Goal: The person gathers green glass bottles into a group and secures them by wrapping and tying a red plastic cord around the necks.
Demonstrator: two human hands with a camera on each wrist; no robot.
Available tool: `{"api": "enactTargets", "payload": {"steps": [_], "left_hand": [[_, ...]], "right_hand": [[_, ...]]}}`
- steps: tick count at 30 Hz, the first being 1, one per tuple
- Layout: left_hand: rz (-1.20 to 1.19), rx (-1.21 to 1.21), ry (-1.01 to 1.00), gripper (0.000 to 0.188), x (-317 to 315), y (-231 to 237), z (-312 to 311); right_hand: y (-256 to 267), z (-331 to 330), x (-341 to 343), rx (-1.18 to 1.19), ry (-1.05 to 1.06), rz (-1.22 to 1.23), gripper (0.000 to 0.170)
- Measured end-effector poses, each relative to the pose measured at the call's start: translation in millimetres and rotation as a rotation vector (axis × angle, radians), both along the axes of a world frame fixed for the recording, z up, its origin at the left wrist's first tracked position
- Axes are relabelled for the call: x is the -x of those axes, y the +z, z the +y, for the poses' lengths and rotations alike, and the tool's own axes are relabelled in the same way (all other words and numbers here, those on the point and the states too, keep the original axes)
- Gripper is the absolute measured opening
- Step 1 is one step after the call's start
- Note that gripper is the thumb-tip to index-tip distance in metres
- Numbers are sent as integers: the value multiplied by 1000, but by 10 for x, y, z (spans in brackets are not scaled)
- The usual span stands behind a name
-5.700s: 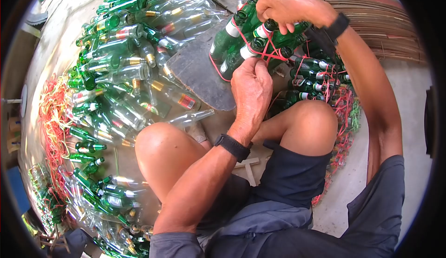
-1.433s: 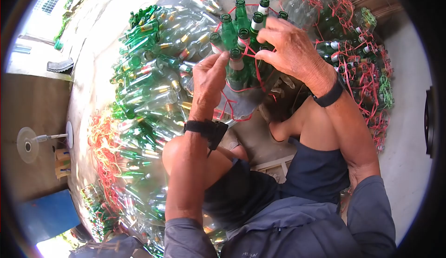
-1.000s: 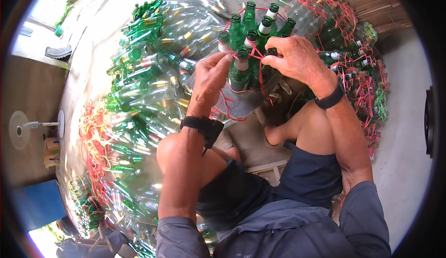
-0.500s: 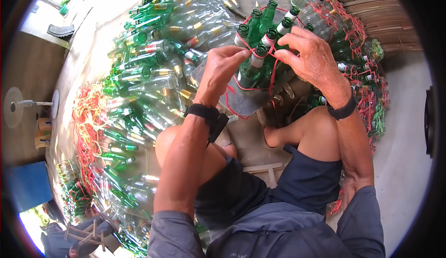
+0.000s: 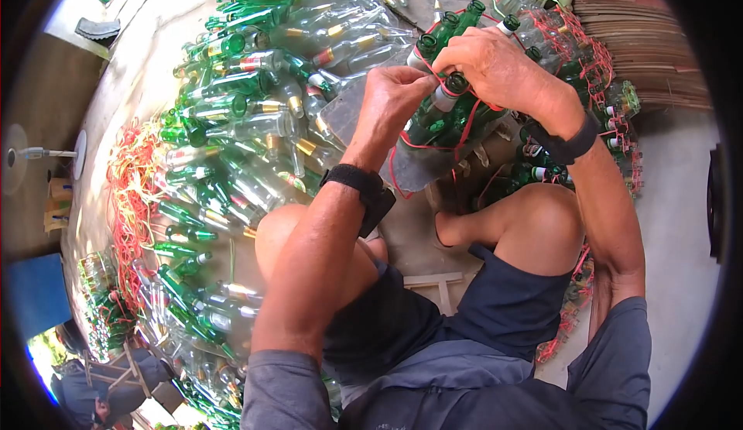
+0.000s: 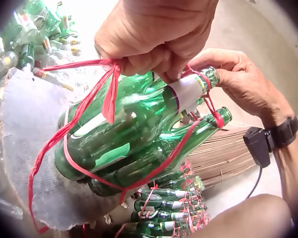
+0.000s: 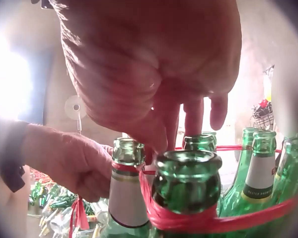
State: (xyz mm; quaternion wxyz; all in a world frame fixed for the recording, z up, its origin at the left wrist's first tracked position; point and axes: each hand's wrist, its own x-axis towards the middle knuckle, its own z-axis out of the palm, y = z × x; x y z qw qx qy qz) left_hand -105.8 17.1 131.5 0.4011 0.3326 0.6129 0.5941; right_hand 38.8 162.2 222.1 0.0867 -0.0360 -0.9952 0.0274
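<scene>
Green glass bottles (image 6: 104, 119) stand bundled on a dark flat board (image 6: 25, 119), with red plastic string (image 6: 154, 171) around their bodies and necks. My left hand (image 5: 391, 105) pinches the string beside the front bottles, its fingers curled. A knotted loop with a loose tail hangs below that hand in the left wrist view. Over the bottle necks is my right hand (image 5: 515, 70), its thumb and forefinger closing on the string near one white-labelled neck (image 7: 129, 198). Its other fingers point down among the necks in the right wrist view.
Loose green and clear bottles (image 5: 263, 120) cover the floor to the left, beside a heap of red-orange string (image 5: 131, 205). Tied bottle bundles (image 5: 553, 43) and stacked brown strips (image 5: 642, 51) lie right. My bent knees (image 5: 542, 217) are below the board.
The right hand has moved over the bottle necks, closer to the left hand, and its thumb and fingers have drawn together. The bottles have shifted right and up in the head view.
</scene>
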Motion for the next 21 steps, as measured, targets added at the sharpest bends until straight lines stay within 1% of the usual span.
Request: {"api": "enactTargets", "payload": {"steps": [2, 3, 5, 6, 8, 9, 11, 12, 14, 15, 17, 18, 20, 21], "left_hand": [[51, 58, 23, 31, -10, 35, -4], [48, 58, 23, 31, -18, 18, 4], [58, 50, 71, 32, -47, -11, 30], [55, 50, 71, 32, -63, -10, 27], [92, 68, 99, 33, -80, 3, 25], [91, 68, 99, 33, -75, 13, 22], [110, 109, 95, 35, -62, 26, 15], [107, 110, 95, 35, -66, -2, 30], [153, 122, 174, 34, -82, -49, 76], [151, 122, 173, 34, -80, -76, 97], [169, 126, 190, 33, -78, -131, 130], [167, 126, 190, 33, -91, -101, 128], [253, 226, 238, 32, -121, -45, 130], [251, 226, 238, 32, -128, -50, 129]], "right_hand": [[-46, 98, 24, 313, -4, -59, 23], [-37, 116, 40, 313, -4, -61, 23], [4, 142, 65, 513, 24, -183, 28], [16, 149, 76, 514, 23, -185, 28], [37, 172, 102, 635, 0, -250, 34], [18, 204, 107, 634, -1, -251, 34], [-44, 280, 105, 697, 80, -264, 39], [-28, 289, 126, 698, 80, -266, 39], [20, 303, 158, 634, 7, -408, 43], [28, 281, 154, 634, 6, -409, 43], [38, 226, 132, 538, 9, -335, 37], [28, 229, 135, 538, 9, -337, 37], [-5, 244, 141, 443, 100, -257, 32], [-7, 250, 146, 443, 101, -259, 32]]}}
